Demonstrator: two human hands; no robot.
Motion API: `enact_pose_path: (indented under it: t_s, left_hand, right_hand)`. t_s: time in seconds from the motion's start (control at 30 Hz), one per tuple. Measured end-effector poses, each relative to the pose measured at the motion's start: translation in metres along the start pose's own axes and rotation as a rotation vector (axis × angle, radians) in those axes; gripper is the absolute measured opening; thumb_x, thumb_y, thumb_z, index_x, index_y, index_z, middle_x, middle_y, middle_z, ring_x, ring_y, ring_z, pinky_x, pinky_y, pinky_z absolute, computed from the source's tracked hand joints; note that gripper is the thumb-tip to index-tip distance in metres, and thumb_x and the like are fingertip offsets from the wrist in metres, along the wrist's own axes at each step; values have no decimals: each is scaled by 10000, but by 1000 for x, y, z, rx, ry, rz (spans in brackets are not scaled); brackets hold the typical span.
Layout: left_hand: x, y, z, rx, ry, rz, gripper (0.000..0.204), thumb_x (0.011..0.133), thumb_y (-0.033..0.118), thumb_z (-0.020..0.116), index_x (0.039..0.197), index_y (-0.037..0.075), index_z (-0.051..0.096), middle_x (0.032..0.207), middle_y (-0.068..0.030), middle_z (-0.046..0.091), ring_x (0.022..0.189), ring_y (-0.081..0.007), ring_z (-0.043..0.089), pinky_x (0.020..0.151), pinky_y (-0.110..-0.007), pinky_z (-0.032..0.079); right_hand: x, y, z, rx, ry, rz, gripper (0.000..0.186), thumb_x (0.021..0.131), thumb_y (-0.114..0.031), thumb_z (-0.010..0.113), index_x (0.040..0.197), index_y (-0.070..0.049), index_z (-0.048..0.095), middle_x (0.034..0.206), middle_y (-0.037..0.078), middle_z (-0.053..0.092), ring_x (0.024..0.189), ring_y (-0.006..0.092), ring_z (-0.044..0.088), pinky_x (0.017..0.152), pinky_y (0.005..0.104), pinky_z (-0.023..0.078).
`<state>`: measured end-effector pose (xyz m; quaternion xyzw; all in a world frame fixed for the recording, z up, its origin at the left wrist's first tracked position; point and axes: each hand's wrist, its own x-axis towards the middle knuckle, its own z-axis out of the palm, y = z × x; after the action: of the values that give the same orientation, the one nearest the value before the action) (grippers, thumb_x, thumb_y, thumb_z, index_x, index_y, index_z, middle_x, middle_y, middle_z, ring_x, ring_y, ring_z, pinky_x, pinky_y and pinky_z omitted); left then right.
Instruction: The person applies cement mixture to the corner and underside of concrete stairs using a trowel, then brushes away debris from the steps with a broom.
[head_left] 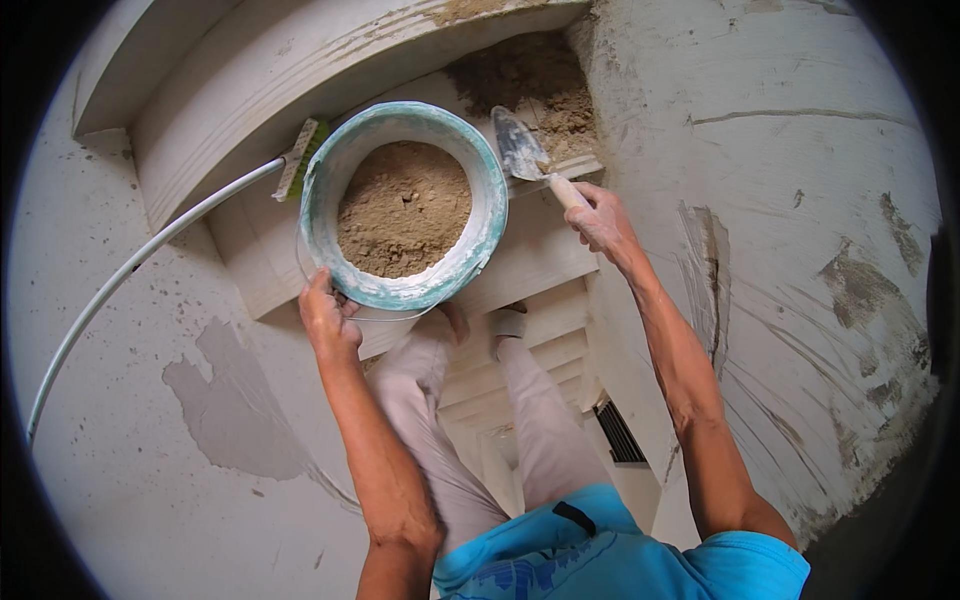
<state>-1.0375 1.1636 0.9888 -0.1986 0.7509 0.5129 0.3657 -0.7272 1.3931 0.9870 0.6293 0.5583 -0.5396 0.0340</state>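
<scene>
A teal bucket [489, 245], its rim smeared with white, sits on a stair step with brown sandy material [405, 210] inside. My left hand [332, 315] grips it at the lower left of the rim, where the thin wire handle also runs; the fingertips are partly hidden. In my right hand [604, 222], closed round the pale handle, is a trowel [519, 145]. Its dusty metal blade points away from me, right of the bucket, beside a heap of loose sand [565, 120] in the step's corner.
A brush with green bristles [302, 160] and a long pale pole [125, 270] leans left of the bucket. Stairs [540, 360] descend below my feet. A smeared wall [780, 200] borders the right; another step [280, 70] rises ahead.
</scene>
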Motion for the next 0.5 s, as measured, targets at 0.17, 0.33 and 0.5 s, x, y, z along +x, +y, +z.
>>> enact_pose_path:
  t_s: [0.17, 0.33, 0.5]
  left_hand:
    - [-1, -2, 1, -15, -51, 22, 255, 967, 257, 558, 1091, 41, 610, 869, -15, 573, 748, -135, 556, 679, -341, 533]
    - [-3, 1, -1, -14, -30, 5, 282, 972, 254, 553, 1134, 25, 584, 980, -53, 603, 866, -183, 586, 763, -387, 532]
    - [3, 0, -5, -23, -74, -26, 327, 979, 242, 546, 1193, -5, 545, 1133, -114, 639, 1039, -264, 615, 877, -463, 529]
  right_hand:
    - [64, 9, 32, -190, -24, -310, 505, 686, -238, 645, 1150, -51, 714, 718, 121, 649, 467, 150, 567, 424, 296, 445]
    - [89, -11, 35, -3, -36, -236, 458, 702, -237, 672, 1109, -33, 722, 674, 90, 643, 459, 142, 562, 427, 299, 449]
    - [129, -5, 9, 136, 103, -185, 422, 707, -201, 691, 1089, -27, 730, 708, 84, 674, 478, 141, 579, 470, 312, 466]
